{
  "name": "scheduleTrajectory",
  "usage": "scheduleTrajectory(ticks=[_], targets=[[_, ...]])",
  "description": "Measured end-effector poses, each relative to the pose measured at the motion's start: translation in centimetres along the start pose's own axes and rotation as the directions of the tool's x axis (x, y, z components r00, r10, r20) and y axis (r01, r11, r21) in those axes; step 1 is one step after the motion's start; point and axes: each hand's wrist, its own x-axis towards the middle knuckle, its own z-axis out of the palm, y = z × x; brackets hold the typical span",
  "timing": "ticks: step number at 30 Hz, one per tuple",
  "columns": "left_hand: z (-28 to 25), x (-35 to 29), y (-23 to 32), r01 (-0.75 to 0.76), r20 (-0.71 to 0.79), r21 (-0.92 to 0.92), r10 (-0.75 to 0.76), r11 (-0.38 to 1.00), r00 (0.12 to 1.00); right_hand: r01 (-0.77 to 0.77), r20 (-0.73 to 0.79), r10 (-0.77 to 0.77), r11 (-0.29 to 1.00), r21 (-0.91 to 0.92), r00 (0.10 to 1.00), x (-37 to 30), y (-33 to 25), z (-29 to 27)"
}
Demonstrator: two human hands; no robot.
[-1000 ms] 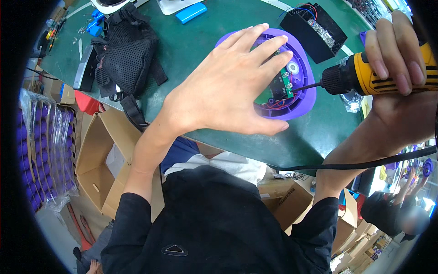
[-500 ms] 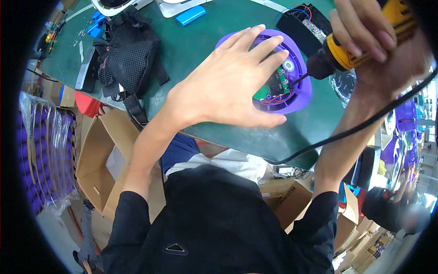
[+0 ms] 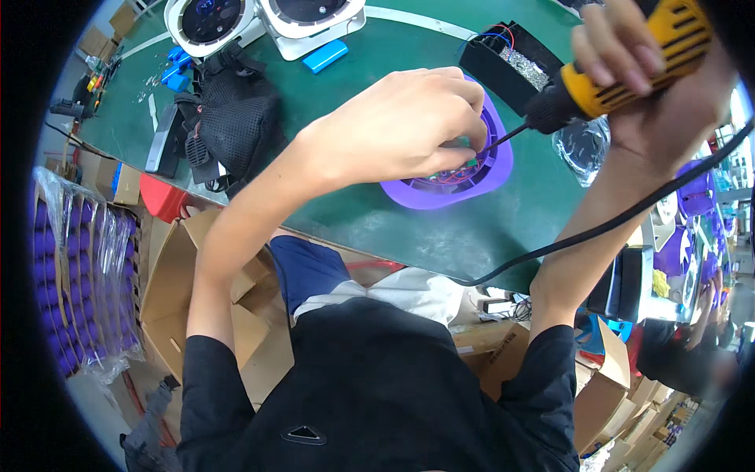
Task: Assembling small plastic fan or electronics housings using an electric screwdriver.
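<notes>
A round purple plastic housing (image 3: 440,196) lies on the green table with its inside facing up; red wires and part of a green circuit board show in it. My left hand (image 3: 401,126) reaches over the housing, its fingers bent and drawn together above the board. What they pinch, if anything, is hidden. My right hand (image 3: 629,59) is wrapped round a yellow and black power drill (image 3: 602,90), held tilted to the right of the housing. Its long thin bit (image 3: 507,137) points down into the housing near the fingertips of my left hand.
A black cable (image 3: 566,241) runs across my right forearm. Beyond the housing lies an open black box (image 3: 503,71) with wires, near a clear plastic bag (image 3: 582,149). To the left are a black mesh bag (image 3: 240,122) and a blue block (image 3: 325,57). Cardboard boxes (image 3: 169,299) stand below.
My left hand has gone from spread over the housing's rim to closed, fingers inside it. The housing appears farther left in view. The drill stays in my right hand, its bit still at the housing.
</notes>
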Motion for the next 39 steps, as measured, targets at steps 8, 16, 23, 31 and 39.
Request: scheduleTrajectory(ticks=[8, 16, 23, 31, 39], targets=[[-2.7, 3.7, 0.7, -0.11, 0.361, 0.157, 0.047, 0.981, 0.931, 0.032, -0.127, -0.034, 0.999, -0.024, 0.991, 0.7, -2.5, -6.1], [-2.2, 5.8, 2.5, -0.369, 0.535, 0.315, 0.158, 0.874, 0.83, 0.058, -0.252, -0.067, 0.997, -0.04, 0.966, 1.8, -2.7, -7.8], [-2.2, 5.3, 2.8, -0.378, 0.607, 0.371, 0.086, 0.848, 0.79, 0.071, -0.321, -0.086, 0.996, -0.058, 0.943, 0.6, -2.8, -4.8], [-2.5, 9.8, -1.4, -0.177, 0.309, 0.364, 0.061, 0.915, 0.949, 0.114, -0.38, -0.144, 0.988, -0.1, 0.914, 2.2, -4.3, -4.8], [0.7, 12.8, -11.0, -0.041, -0.116, 0.284, 0.077, 0.958, 0.99, 0.163, -0.376, -0.212, 0.974, -0.158, 0.902, 1.5, -4.6, -1.1]])
